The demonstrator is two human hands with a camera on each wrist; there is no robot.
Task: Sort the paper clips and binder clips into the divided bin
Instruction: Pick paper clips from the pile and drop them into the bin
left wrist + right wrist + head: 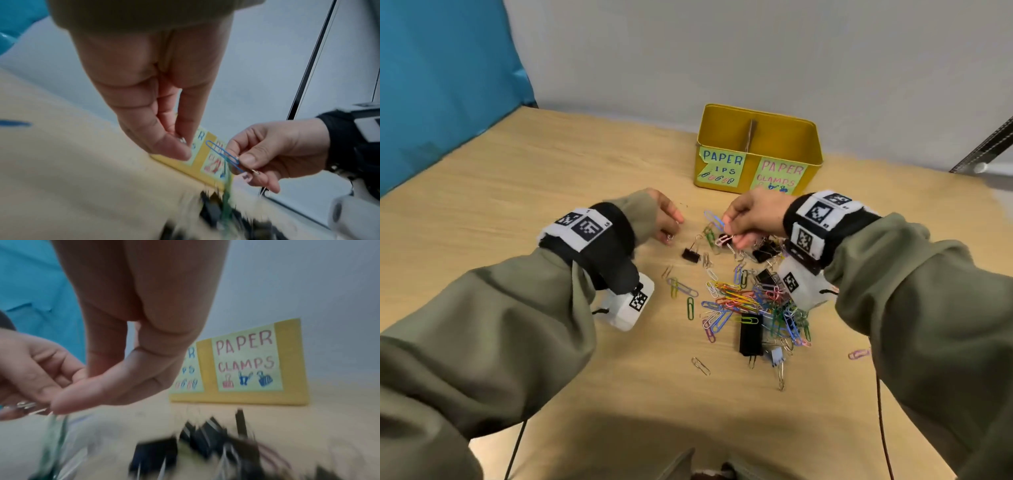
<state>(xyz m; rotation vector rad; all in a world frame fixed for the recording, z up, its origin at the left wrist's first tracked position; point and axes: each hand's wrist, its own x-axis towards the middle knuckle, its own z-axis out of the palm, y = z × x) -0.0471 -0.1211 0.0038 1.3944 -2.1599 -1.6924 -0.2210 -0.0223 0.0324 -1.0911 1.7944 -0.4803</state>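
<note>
Blue paper clip, thin springy wire pinched at one end by the right hand mid-frame, looks featherlight and snaggy, while the left hand pinches small silver clips below the yellow bin.

Wooden table; grey wall behind; blue panel at left.

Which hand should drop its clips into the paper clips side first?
Probably left. The left hand pinches small silver clips and faces that compartment's label; the right hand sits before the clamps side.
</note>
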